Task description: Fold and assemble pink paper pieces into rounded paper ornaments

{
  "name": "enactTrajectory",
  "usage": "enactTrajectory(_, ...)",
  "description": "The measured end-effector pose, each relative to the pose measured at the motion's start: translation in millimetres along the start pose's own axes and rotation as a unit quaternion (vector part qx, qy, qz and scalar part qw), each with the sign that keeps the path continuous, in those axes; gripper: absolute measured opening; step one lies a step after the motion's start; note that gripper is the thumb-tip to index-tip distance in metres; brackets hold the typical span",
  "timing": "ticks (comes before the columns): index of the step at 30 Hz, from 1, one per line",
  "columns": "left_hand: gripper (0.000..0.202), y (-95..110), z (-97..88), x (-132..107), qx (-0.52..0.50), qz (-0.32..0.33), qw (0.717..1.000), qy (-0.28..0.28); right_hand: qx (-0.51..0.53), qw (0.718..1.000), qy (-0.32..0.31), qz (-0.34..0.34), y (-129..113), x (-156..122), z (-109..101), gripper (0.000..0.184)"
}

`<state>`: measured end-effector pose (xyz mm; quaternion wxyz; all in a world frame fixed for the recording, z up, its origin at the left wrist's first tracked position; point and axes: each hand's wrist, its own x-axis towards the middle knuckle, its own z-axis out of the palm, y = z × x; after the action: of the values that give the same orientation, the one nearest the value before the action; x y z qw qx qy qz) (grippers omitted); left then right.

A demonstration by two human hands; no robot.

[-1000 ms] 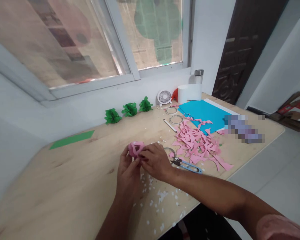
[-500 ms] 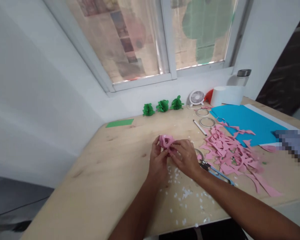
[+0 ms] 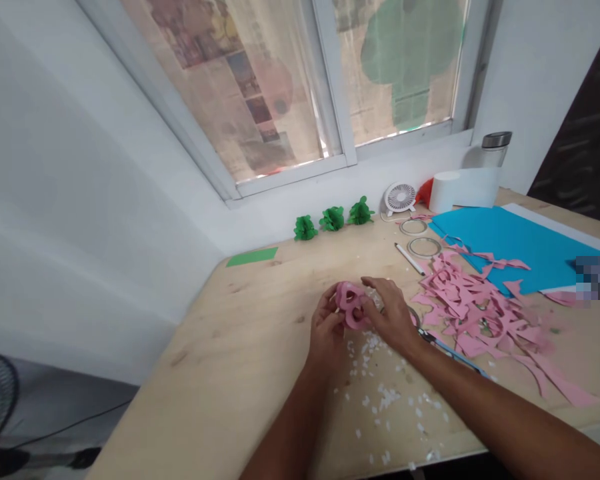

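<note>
Pink paper, looped and layered, with at least two openings showing: a small shaped piece (image 3: 351, 305), held just above the table in the space between the two hands. The left hand (image 3: 327, 327) grips its left side, fingers bent round the edge, thumb toward the near face. The right hand (image 3: 394, 313) is at the opposite side, thumb against or very close to the paper, forefinger standing off it; cannot tell whether these fingers pinch anything.

Under and nearer than the hands, white bits (image 3: 389, 398) lie scattered on the pale wooden table (image 3: 205, 367). Just beyond the right wrist, blue-handled snips (image 3: 457, 353), partly covered by the forearm. A ring is half visible beside them.

Right of the hands, a loose heap of pink scraps (image 3: 480, 300), some strips overlapping the blue sheets (image 3: 535, 240). At the heap's far left edge, a white pen (image 3: 409, 259), dark-tipped; near it, two pale rings (image 3: 424, 257) lying flat.

Along the wall, three green paper shapes (image 3: 333, 219) stand in a row, with a flat green strip (image 3: 253, 257) to their left. To their right, a small white fan (image 3: 400, 197), something red, a white roll (image 3: 445, 192), and a clear bottle (image 3: 494, 157) with a metallic lid. Window (image 3: 347, 160) above, its panes papered.
</note>
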<state>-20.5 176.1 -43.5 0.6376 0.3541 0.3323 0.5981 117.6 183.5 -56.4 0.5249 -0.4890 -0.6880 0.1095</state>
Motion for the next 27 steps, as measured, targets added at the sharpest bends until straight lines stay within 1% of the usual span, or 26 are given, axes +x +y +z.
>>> enactTrajectory(2,0.049,-1,1.3,-2,0.008,-0.006,1.0,-0.016,0.029,0.999,-0.023,0.024,2,1,1,0.027)
enactTrajectory(4,0.047,-2,1.6,-3,0.025,-0.007,0.999,-0.031,0.056,0.997,-0.03,0.053,3,1,2,0.024)
enactTrajectory(8,0.048,-7,-1.8,-2,0.078,0.017,0.995,-0.054,0.075,0.992,-0.035,0.091,2,2,3,0.024)
enactTrajectory(11,0.05,-9,-3.8,-1,0.098,0.039,0.993,-0.051,0.069,0.992,-0.029,0.101,1,1,2,0.025)
enactTrajectory(14,0.051,-7,-2.2,-2,0.11,0.053,0.992,-0.026,0.072,0.991,0.002,0.11,-1,0,1,0.028)
enactTrajectory(17,0.051,-2,2.7,-5,0.125,0.06,0.99,-0.002,0.086,0.99,0.025,0.111,-7,-1,-2,0.029)
enactTrajectory(19,0.05,1,6.1,-7,0.131,0.068,0.989,0.002,0.086,0.99,0.006,0.109,-13,-1,-5,0.029)
enactTrajectory(21,0.048,2,8.0,-8,0.134,0.08,0.988,0.001,0.075,0.991,-0.043,0.104,-17,-2,-7,0.028)
enactTrajectory(23,0.048,1,8.0,-8,0.14,0.09,0.986,-0.001,0.062,0.993,-0.055,0.08,-18,-2,-7,0.029)
enactTrajectory(27,0.049,-3,4.6,-7,0.154,0.09,0.984,-0.014,0.055,0.996,-0.05,0.055,-15,-6,-1,0.029)
